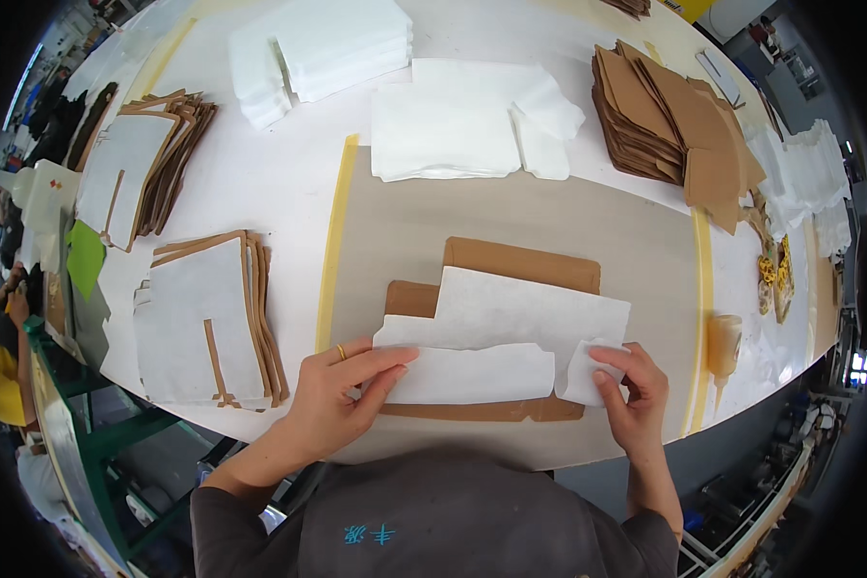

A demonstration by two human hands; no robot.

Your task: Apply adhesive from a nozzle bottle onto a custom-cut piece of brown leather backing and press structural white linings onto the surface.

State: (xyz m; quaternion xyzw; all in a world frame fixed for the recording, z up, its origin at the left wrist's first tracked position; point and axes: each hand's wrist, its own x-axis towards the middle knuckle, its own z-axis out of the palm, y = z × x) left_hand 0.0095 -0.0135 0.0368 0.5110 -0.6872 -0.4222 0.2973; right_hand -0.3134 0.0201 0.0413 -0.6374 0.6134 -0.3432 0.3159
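Observation:
A white fabric-like sheet (530,306) lies over a brown cut panel (520,262) on the grey mat in front of me; brown edges show beyond it at the top and bottom. My left hand (347,390) pinches the left end of the sheet's lower strip between thumb and fingers. At the opposite end, my right hand (631,390) grips the small right flap of the same sheet. Slits separate the strip from the upper part and from the flap. The sheet sits slightly askew over the panel.
Stacks of white sheets (443,130) lie beyond the mat. Brown panels (650,120) are piled at the far right. White-faced brown panels (202,318) are stacked on the left. A glue bottle (723,347) stands right of the yellow tape (700,289).

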